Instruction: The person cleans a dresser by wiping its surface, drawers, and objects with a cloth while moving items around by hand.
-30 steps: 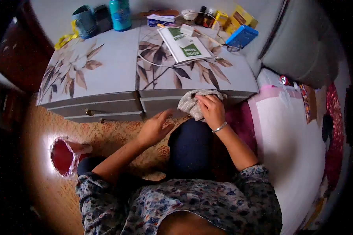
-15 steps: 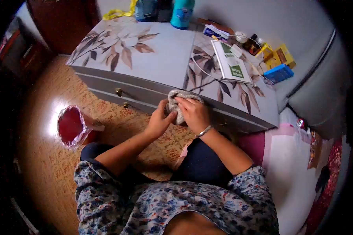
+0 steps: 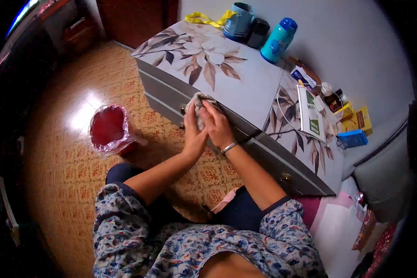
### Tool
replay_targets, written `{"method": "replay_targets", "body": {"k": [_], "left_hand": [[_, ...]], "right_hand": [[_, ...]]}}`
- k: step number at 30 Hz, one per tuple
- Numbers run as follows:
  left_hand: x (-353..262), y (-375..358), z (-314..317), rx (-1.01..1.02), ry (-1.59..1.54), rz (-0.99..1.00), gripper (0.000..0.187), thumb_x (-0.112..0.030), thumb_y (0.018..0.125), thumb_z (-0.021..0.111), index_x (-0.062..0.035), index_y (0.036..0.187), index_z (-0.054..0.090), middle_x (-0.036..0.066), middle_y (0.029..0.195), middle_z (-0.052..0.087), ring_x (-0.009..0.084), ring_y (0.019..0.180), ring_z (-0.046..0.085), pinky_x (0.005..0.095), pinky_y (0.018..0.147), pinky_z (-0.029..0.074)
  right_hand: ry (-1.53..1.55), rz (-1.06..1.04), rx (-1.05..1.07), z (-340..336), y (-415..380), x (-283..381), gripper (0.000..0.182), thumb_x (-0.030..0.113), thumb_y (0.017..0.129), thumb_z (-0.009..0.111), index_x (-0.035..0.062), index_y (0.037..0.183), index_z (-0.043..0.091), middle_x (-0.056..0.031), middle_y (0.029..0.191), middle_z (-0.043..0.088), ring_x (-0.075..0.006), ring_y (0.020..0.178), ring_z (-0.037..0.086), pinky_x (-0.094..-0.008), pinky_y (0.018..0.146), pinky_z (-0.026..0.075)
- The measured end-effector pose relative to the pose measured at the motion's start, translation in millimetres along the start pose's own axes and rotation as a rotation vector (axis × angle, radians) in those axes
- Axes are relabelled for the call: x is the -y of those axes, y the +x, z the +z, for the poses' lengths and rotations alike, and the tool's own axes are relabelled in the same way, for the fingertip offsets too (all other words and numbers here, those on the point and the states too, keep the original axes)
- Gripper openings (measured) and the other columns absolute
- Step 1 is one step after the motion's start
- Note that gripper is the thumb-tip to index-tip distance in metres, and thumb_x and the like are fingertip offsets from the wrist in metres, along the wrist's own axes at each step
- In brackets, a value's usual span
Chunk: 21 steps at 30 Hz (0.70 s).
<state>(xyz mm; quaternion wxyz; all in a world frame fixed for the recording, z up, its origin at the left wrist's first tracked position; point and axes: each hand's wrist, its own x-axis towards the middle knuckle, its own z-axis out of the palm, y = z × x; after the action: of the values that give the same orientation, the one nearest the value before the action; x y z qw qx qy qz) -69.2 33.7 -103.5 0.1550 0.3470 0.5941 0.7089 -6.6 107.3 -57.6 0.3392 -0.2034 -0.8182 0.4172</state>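
A greyish cleaning cloth (image 3: 200,98) is bunched between my two hands at the front of a grey drawer cabinet (image 3: 162,88). My left hand (image 3: 194,134) grips its left side, fingers pointing up beside a dark drawer knob. From the right, my right hand (image 3: 217,125) presses on the cloth with its fingers over it; a bracelet (image 3: 228,148) circles that wrist. Much of the cloth is hidden under my fingers, and the cloth appears to lie against the upper drawer front near the top edge.
A lined red bin (image 3: 109,129) stands on the patterned floor at left. On the flower-printed top are a turquoise bottle (image 3: 278,41), a blue mug-like container (image 3: 239,22), a yellow strap (image 3: 204,19), a notebook (image 3: 312,113), yellow boxes (image 3: 358,121) and a blue box (image 3: 353,138).
Both hands and the cloth have shifted left along the cabinet front, toward the left drawer's knobs. My view has turned left, so the cabinet appears more slanted and farther right.
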Motion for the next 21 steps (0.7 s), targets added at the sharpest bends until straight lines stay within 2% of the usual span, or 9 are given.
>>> {"method": "replay_targets", "body": {"k": [4, 6, 8, 11, 12, 15, 18, 19, 21], "left_hand": [[8.4, 24.5, -15.3, -0.041, 0.138, -0.007, 0.069, -0.014, 0.083, 0.065, -0.0089, 0.143, 0.029, 0.016, 0.135, 0.036, 0.0339, 0.127, 0.033, 0.0389, 0.106, 0.030], [20.0, 33.2, -15.4, -0.086, 0.100, 0.050, 0.063, -0.013, 0.085, 0.063, -0.0091, 0.140, 0.034, 0.016, 0.127, 0.040, 0.0340, 0.119, 0.039, 0.0389, 0.103, 0.033], [23.8, 37.3, -15.5, -0.097, 0.075, 0.050, 0.059, -0.001, 0.087, 0.053, -0.0113, 0.140, 0.030, 0.013, 0.123, 0.038, 0.0261, 0.114, 0.046, 0.0350, 0.091, 0.043], [36.3, 67.1, -24.5, -0.240, 0.002, -0.010, 0.044, -0.001, 0.081, 0.052, -0.0067, 0.125, 0.045, 0.019, 0.113, 0.046, 0.0343, 0.108, 0.046, 0.0395, 0.095, 0.038], [38.2, 80.5, -28.0, -0.313, 0.081, 0.105, 0.044, 0.005, 0.077, 0.047, -0.0068, 0.119, 0.046, 0.020, 0.110, 0.048, 0.0353, 0.106, 0.046, 0.0392, 0.093, 0.038], [31.3, 102.1, -39.4, -0.350, 0.161, 0.154, 0.045, 0.005, 0.075, 0.046, -0.0069, 0.118, 0.047, 0.019, 0.109, 0.048, 0.0351, 0.106, 0.046, 0.0399, 0.094, 0.037], [67.2, 128.8, -54.1, -0.482, 0.097, 0.110, 0.046, 0.004, 0.077, 0.041, -0.0026, 0.122, 0.042, 0.018, 0.110, 0.052, 0.0300, 0.104, 0.052, 0.0346, 0.095, 0.039], [77.1, 148.7, -73.3, -0.480, -0.137, 0.009, 0.048, 0.003, 0.076, 0.043, -0.0025, 0.124, 0.041, 0.022, 0.114, 0.047, 0.0352, 0.107, 0.049, 0.0400, 0.096, 0.038], [71.9, 175.1, -102.7, -0.630, -0.119, -0.145, 0.050, 0.002, 0.076, 0.045, -0.0015, 0.126, 0.040, 0.026, 0.120, 0.041, 0.0418, 0.110, 0.045, 0.0468, 0.097, 0.037]], "right_hand": [[0.160, 0.073, 0.106, 9.0, 12.3, 4.8, 0.049, 0.033, 0.096, 0.051, -0.0056, 0.126, 0.050, -0.0242, 0.125, 0.055, -0.0336, 0.115, 0.055, -0.0355, 0.096, 0.042], [0.068, -0.079, 0.128, 10.0, 10.3, 3.8, 0.048, 0.031, 0.095, 0.052, -0.0045, 0.128, 0.048, -0.0238, 0.126, 0.054, -0.0349, 0.118, 0.052, -0.0366, 0.099, 0.040], [0.028, -0.092, 0.141, 10.2, 8.4, 4.1, 0.047, 0.028, 0.094, 0.053, -0.0037, 0.128, 0.048, -0.0236, 0.129, 0.051, -0.0355, 0.121, 0.049, -0.0377, 0.101, 0.038], [-0.079, -0.151, 0.152, 8.1, -2.7, 11.8, 0.045, 0.022, 0.092, 0.056, -0.0018, 0.129, 0.047, -0.0232, 0.135, 0.045, -0.0367, 0.125, 0.044, -0.0397, 0.103, 0.036], [-0.154, -0.204, 0.152, 4.6, -6.6, 15.1, 0.045, 0.019, 0.091, 0.058, -0.0006, 0.130, 0.047, -0.0230, 0.137, 0.043, -0.0373, 0.127, 0.042, -0.0406, 0.104, 0.035], [-0.214, -0.242, 0.180, -13.6, -20.9, 18.6, 0.043, 0.013, 0.086, 0.060, 0.0030, 0.128, 0.051, -0.0199, 0.141, 0.040, -0.0369, 0.129, 0.040, -0.0411, 0.106, 0.034], [-0.256, -0.185, 0.187, -33.9, -34.7, 16.4, 0.043, 0.010, 0.084, 0.061, 0.0043, 0.126, 0.052, -0.0166, 0.141, 0.041, -0.0357, 0.128, 0.042, -0.0409, 0.105, 0.036], [-0.237, -0.121, 0.184, -40.7, -38.2, 16.7, 0.042, 0.010, 0.085, 0.061, 0.0040, 0.125, 0.052, -0.0161, 0.141, 0.041, -0.0349, 0.128, 0.042, -0.0406, 0.104, 0.037], [-0.201, -0.037, 0.154, -48.5, -44.4, 14.1, 0.038, 0.011, 0.087, 0.059, 0.0041, 0.123, 0.054, -0.0149, 0.142, 0.042, -0.0335, 0.128, 0.044, -0.0400, 0.103, 0.039]]}}
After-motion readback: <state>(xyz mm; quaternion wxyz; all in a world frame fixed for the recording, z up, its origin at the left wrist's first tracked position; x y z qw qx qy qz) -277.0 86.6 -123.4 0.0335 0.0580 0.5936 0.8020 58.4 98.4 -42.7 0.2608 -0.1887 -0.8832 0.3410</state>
